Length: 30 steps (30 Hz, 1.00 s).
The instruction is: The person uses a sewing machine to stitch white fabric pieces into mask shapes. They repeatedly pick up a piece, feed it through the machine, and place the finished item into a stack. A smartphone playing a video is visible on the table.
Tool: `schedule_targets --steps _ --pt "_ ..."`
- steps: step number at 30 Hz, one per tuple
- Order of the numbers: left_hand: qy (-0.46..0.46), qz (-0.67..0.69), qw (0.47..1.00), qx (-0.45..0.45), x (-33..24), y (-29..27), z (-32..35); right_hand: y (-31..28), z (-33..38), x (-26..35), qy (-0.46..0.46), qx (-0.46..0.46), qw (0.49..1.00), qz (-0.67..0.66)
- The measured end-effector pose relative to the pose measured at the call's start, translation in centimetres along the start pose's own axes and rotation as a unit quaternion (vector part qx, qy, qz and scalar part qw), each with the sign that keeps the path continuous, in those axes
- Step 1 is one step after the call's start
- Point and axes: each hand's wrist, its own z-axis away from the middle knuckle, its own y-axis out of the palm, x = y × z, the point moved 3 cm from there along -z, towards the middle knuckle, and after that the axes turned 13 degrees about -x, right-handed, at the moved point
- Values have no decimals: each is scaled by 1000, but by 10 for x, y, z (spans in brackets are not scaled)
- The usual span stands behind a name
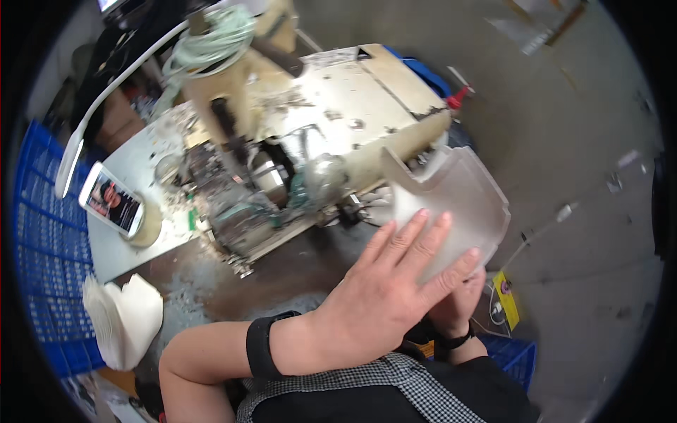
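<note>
A pale, greyish-white curved sheet piece (469, 204) with a cut-out and a notched edge is held in front of me, right of the middle. My left hand (388, 289) lies across its near side, palm down, fingers stretched out and touching it. Under its lower right edge my right hand (462, 299) grips the piece; most of those fingers are hidden behind it and the left hand. Just beyond the piece stands a worn cream-coloured bench machine (338, 99) with a metal wheel-like part (271, 176) and clear plastic covers.
A stack of white curved pieces (123, 324) stands at the left, beside a blue plastic basket (49, 261). A phone (111, 199) leans on a roll of tape (147, 227). A lamp (70, 158) arches above. Another blue crate (511, 356) sits low at right.
</note>
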Motion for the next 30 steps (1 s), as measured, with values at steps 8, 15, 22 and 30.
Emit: schedule_targets --steps 8,15,22,30 --pt "67 -32 994 83 -15 55 -35 -47 -4 -10 46 -29 989 -138" --pt "96 5 994 44 16 113 -41 -85 -19 -53 -13 -143 987 -70" --pt "165 -41 985 9 34 117 -28 -69 -8 -66 -58 -149 986 37" --pt "11 -110 991 75 79 132 -38 -69 -47 -92 123 -168 975 -77"
